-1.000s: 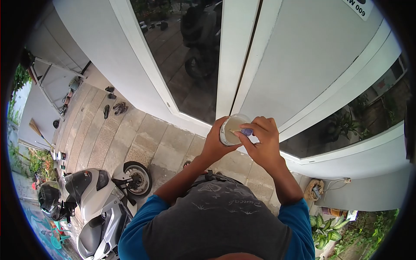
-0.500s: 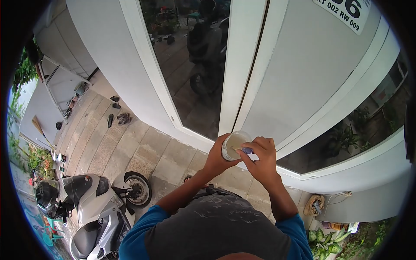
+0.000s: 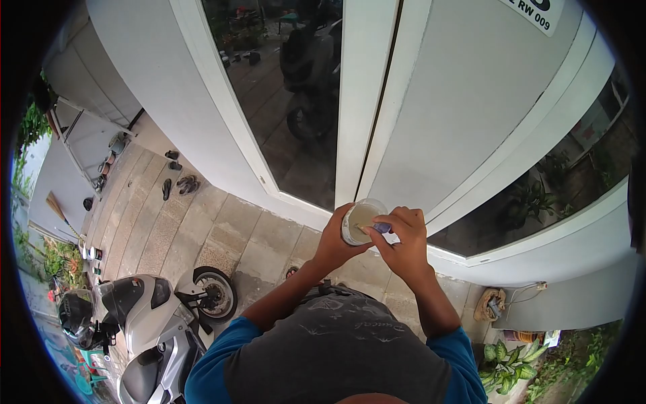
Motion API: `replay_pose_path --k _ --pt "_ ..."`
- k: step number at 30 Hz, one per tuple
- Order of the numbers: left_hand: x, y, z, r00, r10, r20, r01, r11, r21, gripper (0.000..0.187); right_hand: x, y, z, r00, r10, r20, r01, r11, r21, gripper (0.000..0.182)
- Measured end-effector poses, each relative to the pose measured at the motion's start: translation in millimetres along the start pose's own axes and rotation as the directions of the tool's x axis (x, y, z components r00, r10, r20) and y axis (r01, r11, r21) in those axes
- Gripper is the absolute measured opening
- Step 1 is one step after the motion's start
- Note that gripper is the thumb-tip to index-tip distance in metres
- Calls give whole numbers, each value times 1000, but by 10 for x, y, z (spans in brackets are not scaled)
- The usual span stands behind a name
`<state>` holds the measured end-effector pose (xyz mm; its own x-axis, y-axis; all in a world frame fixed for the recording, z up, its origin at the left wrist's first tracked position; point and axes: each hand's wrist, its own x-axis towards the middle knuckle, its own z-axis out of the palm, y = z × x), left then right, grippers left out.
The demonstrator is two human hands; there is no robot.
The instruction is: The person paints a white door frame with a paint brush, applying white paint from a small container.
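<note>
A round, translucent tub [image 3: 364, 214] with pale contents is held out in front of my chest. My left hand [image 3: 336, 238] wraps round the tub's left side and underside. At its right rim, my right hand [image 3: 402, 237] pinches a small tool with a purple handle [image 3: 381, 227]. The tool's other end reaches into the tub; its tip is too small to make out clearly. Behind the hands stands a white-framed door [image 3: 370, 101] beside a dark glass pane [image 3: 282, 114].
Two parked motorcycles [image 3: 161, 360] stand at the lower left. Sandals [image 3: 188, 184] lie on the paved floor [image 3: 245, 236] near the wall. At the lower right are a brown sack [image 3: 490, 305] and a leafy plant [image 3: 509, 367].
The view has shifted slightly, so the door and house sign sit further up and left. Both hands still hold the tub and the purple-handled tool in nearly the same pose.
</note>
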<state>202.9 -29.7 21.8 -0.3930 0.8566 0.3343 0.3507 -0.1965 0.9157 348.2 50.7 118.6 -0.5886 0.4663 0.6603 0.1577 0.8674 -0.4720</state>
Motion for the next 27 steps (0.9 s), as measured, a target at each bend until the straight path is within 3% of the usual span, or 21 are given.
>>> replay_pose_path --k 10,14,27 --pt "-10 -76 -124 1000 11 -1 -11 1000 21 86 -9 6 122 999 25 33 -25 1000 -4 16" --pt "21 -116 -249 1000 16 3 -16 1000 21 84 30 -16 268 999 50 -1 -50 998 35 21" --pt "506 -717 -763 980 25 197 -3 994 -113 88 371 -124 739 949 302 -93 -298 953 51 19"
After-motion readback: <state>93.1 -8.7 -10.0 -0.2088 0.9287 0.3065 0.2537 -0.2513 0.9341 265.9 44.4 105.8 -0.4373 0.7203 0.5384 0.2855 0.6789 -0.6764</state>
